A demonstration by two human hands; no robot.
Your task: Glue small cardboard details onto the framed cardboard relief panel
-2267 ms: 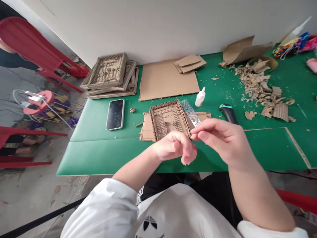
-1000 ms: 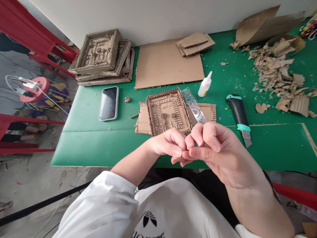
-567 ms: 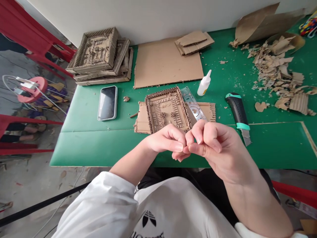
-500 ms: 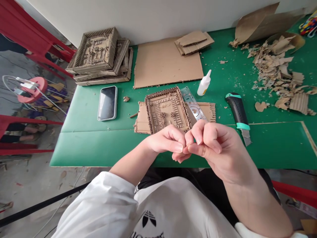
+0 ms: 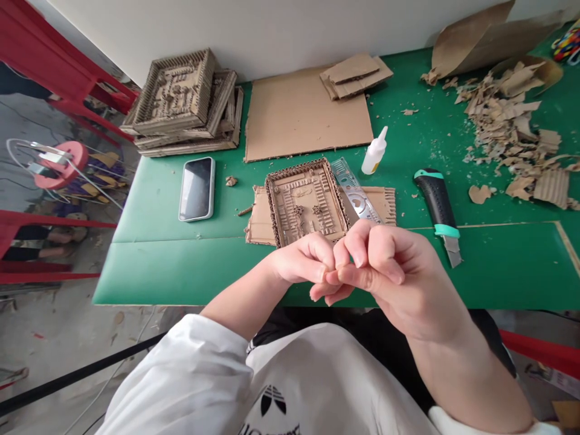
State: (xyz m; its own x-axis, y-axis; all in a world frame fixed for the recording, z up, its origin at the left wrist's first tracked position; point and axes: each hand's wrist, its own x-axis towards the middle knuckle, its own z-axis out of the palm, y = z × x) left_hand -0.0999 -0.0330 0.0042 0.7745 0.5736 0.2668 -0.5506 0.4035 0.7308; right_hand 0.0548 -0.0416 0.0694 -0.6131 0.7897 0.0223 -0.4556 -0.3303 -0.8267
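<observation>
My left hand (image 5: 306, 260) and my right hand (image 5: 394, 266) meet fingertip to fingertip above the table's near edge. Both are closed in a pinch; whatever they hold, if anything, is too small to make out. Just beyond them lies a cardboard tray (image 5: 308, 202) with a ridged rim and corrugated strips inside, on a flat cardboard piece (image 5: 260, 214). A metal ruler (image 5: 357, 196) leans along its right side. Behind the ruler stands a white glue bottle (image 5: 374, 154). To the right lies a black and teal utility knife (image 5: 437, 202), blade out.
A phone (image 5: 197, 188) lies at left on the green table (image 5: 149, 260). Stacked cardboard frames (image 5: 181, 99) stand behind it. A large cardboard sheet (image 5: 308, 118) is at the back, and scraps (image 5: 512, 121) are heaped at right.
My joined fingertips have shifted slightly to the left, still pressed together. The objects on the table have kept their places.
</observation>
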